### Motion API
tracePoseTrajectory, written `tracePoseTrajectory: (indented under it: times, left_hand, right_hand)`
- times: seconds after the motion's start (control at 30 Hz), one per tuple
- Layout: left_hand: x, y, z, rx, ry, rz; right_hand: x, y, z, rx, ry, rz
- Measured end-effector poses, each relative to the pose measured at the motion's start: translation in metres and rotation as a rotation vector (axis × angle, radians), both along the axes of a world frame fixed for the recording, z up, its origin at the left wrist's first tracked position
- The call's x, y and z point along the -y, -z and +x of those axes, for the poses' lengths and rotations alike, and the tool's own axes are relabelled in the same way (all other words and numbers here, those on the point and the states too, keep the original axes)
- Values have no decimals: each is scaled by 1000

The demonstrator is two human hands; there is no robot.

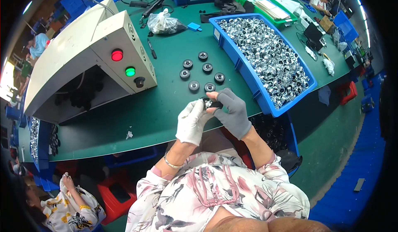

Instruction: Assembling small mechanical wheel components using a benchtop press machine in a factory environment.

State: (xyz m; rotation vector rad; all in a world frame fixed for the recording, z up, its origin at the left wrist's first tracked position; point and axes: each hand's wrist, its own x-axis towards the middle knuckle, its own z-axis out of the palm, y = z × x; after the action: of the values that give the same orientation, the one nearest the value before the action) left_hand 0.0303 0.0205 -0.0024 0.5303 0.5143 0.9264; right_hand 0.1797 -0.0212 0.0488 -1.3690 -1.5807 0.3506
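Note:
Near the front edge of the green table, my two hands meet around a small black wheel [213, 104] with shiny silver bits at its face. My left hand [190, 122], in a white glove, grips it from the left. From the right, my right hand [233, 113] pinches it with bare fingertips poking out of a grey glove. Fingers cover much of the wheel. Just beyond my hands, several black wheels [194, 86] with silver hubs lie flat in a loose group.
A blue bin [304, 96] heaped with silver metal parts stands at the right. At left is a cream machine [99, 41] with a red light [117, 55] and a green light [130, 71]. A pen [151, 49] and a plastic bag [162, 22] lie behind. Below right, another bin holds black parts.

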Motion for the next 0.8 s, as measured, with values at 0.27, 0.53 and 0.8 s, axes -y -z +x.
tracePoseTrajectory:
  times: [0.27, 0.53, 0.8]
  left_hand:
    - [5, -8, 2, -50, 27, 65]
    - [1, -17, -7, 98, 144, -1]
    - [8, -11, -12, 68, 90, 57]
  right_hand:
    - [-3, 17, 1, 167, 12, 290]
    - [-4, 24, 2, 209, -24, 323]
    - [5, 21, -6, -607, -166, -202]
